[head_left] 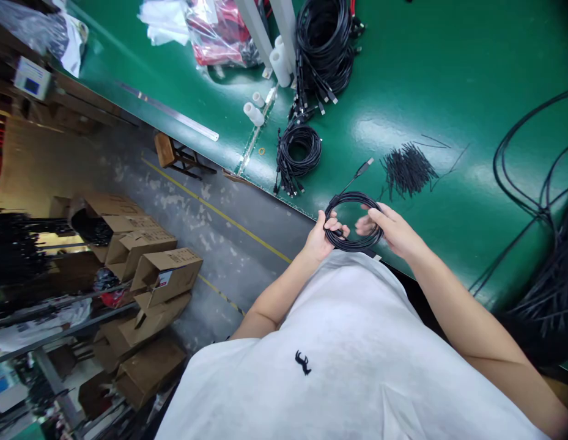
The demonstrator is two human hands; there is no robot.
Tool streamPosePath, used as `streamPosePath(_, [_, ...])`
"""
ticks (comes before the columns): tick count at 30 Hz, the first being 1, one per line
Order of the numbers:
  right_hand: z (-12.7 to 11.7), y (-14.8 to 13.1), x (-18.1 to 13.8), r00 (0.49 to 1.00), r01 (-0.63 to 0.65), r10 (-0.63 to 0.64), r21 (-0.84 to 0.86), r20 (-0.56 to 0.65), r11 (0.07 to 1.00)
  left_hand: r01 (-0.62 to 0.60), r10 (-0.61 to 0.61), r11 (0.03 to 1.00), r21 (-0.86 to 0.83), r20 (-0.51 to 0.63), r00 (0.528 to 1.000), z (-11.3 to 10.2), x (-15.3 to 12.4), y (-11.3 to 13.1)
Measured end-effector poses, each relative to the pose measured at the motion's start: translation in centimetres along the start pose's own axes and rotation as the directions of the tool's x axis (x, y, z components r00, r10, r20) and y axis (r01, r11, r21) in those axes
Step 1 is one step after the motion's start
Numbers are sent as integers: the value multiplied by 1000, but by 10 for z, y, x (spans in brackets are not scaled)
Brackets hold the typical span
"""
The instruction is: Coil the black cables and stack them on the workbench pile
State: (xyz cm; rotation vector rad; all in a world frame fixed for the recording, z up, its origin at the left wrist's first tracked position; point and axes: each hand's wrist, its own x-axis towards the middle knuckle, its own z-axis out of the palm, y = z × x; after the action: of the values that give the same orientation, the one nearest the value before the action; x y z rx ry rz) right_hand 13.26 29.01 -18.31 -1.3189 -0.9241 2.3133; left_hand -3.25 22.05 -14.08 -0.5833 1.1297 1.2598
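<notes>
A coiled black USB cable (pixel 354 245) is held in front of my body at the table's edge. My left hand (pixel 324 235) is closed round the coil's left side. On the opposite side, my right hand (pixel 394 229) grips the coil between thumb and fingers, some of them blurred inside the loop. One USB plug (pixel 367 165) sticks out from the coil's top over the green table. Just beyond my right hand lies a pile of short black ties (pixel 408 170), with a few loose ones beside it.
A small stack of coiled cables (pixel 302 151) sits left of my hands, with a larger stack (pixel 324 43) behind it. Loose long cables (pixel 535 208) spread at the right. White plastic rollers (pixel 254 114) stand near the table seam. Cardboard boxes (pixel 167 275) fill the floor at left.
</notes>
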Motion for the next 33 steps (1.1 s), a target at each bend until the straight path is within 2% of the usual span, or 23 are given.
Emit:
streamPosePath(2, [18,2,10,998,-51,55,154,-21,987,34,-34,993,114,1,999,-5,5,13])
streamPosePath(5, [44,3,27,993,-52,72,210,-91,976,50,-51,957,285,-3,999,-14,13,39])
streamPosePath(8, [64,2,60,994,-43,61,181,-95,983,-61,53,944,326,34,998,-11,32,73])
streamPosePath(10, [75,-2,94,992,30,-14,124,-127,992,-151,135,921,358,70,988,-1,52,102])
streamPosePath(12, [85,-10,139,973,138,-135,2,-188,990,-231,208,850,474,101,973,14,78,136])
streamPosePath(14, [94,-18,190,933,215,-264,-209,-245,954,-310,309,676,668,125,943,26,107,170])
streamPosePath(15, [98,-20,214,910,224,-321,-341,-262,913,-338,371,535,775,144,917,29,121,186])
streamPosePath(17, [108,-19,253,878,171,-392,-586,-274,792,-349,488,169,922,229,842,26,144,211])
streamPosePath(19, [118,-10,276,865,71,-408,-731,-294,678,-337,513,-161,928,370,774,14,161,223])
streamPosePath(20, [123,-4,282,860,28,-404,-762,-312,647,-347,489,-265,900,435,756,6,167,225])
streamPosePath(22, [133,6,283,850,-20,-397,-774,-346,633,-394,436,-345,852,517,736,-9,176,224])
streamPosePath(26, [143,8,280,858,-28,-368,-746,-360,665,-465,419,-289,837,548,724,-26,188,225])
streamPosePath(29, [140,7,274,843,40,-401,-702,-358,711,-489,404,-301,819,574,712,-29,187,233])
streamPosePath(31, [133,17,254,809,90,-431,-640,-400,763,-476,424,-355,804,593,684,-33,176,236])
streamPosePath(33, [120,39,214,841,41,-315,-529,-439,848,-456,472,-409,791,611,636,-39,158,234])
